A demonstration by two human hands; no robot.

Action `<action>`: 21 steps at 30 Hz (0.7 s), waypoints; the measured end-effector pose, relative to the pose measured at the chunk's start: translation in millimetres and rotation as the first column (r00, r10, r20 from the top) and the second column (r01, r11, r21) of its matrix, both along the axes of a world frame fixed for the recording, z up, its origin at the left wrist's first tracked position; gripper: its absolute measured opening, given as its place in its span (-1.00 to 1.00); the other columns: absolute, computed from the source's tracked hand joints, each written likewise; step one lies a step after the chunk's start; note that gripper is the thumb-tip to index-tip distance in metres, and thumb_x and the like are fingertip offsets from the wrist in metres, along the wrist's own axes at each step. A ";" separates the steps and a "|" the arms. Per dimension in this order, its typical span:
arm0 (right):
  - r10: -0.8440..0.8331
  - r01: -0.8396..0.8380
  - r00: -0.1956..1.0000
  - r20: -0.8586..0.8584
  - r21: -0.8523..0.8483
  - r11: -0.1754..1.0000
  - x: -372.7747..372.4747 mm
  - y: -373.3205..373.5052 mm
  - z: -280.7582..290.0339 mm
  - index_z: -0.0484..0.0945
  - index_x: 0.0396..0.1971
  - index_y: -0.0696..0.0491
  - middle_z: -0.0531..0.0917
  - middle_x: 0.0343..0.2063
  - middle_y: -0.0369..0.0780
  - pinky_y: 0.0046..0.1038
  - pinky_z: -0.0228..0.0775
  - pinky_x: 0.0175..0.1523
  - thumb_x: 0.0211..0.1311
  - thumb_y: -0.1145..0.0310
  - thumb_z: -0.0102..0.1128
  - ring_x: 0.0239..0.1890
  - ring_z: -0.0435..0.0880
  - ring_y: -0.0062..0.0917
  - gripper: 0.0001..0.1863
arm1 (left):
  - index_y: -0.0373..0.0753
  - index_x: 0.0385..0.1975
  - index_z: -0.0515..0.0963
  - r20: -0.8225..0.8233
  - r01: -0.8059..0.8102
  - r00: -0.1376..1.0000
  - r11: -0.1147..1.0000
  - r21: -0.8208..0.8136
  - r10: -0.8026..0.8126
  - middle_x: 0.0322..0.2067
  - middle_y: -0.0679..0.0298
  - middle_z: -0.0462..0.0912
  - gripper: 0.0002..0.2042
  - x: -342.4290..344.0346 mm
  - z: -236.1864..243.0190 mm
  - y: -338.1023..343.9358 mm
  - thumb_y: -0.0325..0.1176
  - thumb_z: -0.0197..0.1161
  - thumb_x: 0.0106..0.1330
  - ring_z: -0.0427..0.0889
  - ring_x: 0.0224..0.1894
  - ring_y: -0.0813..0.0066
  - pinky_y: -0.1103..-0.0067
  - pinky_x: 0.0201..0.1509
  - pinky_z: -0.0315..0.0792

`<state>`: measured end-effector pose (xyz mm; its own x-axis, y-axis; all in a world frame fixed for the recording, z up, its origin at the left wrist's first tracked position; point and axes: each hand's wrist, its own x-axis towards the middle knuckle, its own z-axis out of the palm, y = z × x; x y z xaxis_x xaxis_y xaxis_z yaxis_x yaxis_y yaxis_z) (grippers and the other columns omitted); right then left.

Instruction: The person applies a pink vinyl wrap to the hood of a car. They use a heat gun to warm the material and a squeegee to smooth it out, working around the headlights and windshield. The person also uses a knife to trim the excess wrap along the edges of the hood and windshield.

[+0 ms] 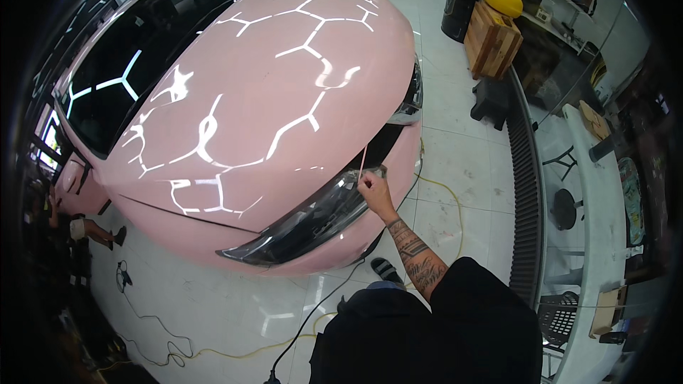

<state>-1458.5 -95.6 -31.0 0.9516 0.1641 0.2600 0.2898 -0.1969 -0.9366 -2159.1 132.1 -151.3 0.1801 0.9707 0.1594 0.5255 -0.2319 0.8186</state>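
1. The fingers of the right hand (375, 189), a little right of the frame's centre, are curled in, with the thumb and forefinger pinching a thin pale pink strip (363, 161).
2. The strip sits just right of the centre of the frame; it runs almost straight up from the pinch to the front edge of the pink hood (284, 78).
3. Just beside the fingers, crinkled clear film (377, 171) lies at the upper right end of the near headlight (306, 222). Whether the hand touches the film cannot be told.
4. The headlight, long and dark, slants from the lower middle of the frame up toward the hand. Above the hand, a dark gap (380, 146) shows between hood and bumper.
5. A tattooed forearm (418, 256) leads down to a black sleeve at lower right; a sandalled foot (386, 271) stands to its left.
6. The hood fills the upper middle, covered in white angular reflections, with the dark windshield (146, 50) at upper left.
7. A black cable (313, 316) and a yellow cable (455, 206) cross the pale tiled floor.
8. At upper right, a yellow rounded object (503, 0) rests on a wooden crate (492, 39).
9. At the left edge, another person's leg (92, 231) shows.
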 end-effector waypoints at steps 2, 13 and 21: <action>0.081 -0.084 0.995 -0.063 -0.048 0.995 -32.6 11.0 -3.7 0.47 -0.58 0.20 0.46 -0.71 -0.27 -0.55 0.27 -0.47 0.02 0.44 0.10 -0.61 0.41 -0.66 -0.87 | -0.10 -0.72 0.42 -0.162 -0.003 0.986 0.987 0.161 0.029 -0.66 0.33 0.51 -0.71 -17.5 -6.6 13.4 -0.13 0.06 0.18 0.50 -0.56 0.33 0.42 -0.51 0.34; 0.529 -0.544 0.839 -0.126 -0.189 0.818 -216.2 78.5 -21.4 0.42 -0.61 0.18 0.43 -0.69 -0.09 -0.36 0.26 -0.47 -0.07 0.41 0.13 -0.63 0.42 -0.39 -0.86 | -0.11 -0.75 0.37 -0.636 -0.010 0.697 0.890 0.455 0.333 -0.74 0.43 0.43 -0.72 -36.2 -9.2 35.8 -0.17 0.26 0.05 0.39 -0.68 0.49 0.52 -0.63 0.24; 0.955 -0.979 0.164 -0.248 -0.161 0.127 -345.2 153.0 -20.1 0.37 -0.73 0.16 0.41 -0.76 -0.09 -0.26 0.18 -0.51 -0.17 0.34 0.17 -0.70 0.34 -0.29 -0.77 | -0.32 -0.47 0.49 0.626 -0.009 -0.254 0.645 -0.764 0.737 -0.50 0.21 0.52 -0.78 -101.4 -56.1 30.5 -0.29 0.11 -0.04 0.52 -0.32 0.30 0.32 -0.12 0.44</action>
<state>-1803.7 57.4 -51.2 -0.0362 0.9993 -0.0135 0.3548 0.0002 -0.9349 -2260.5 162.6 -207.4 -0.2086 0.7274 -0.6537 -0.9232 0.0741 0.3771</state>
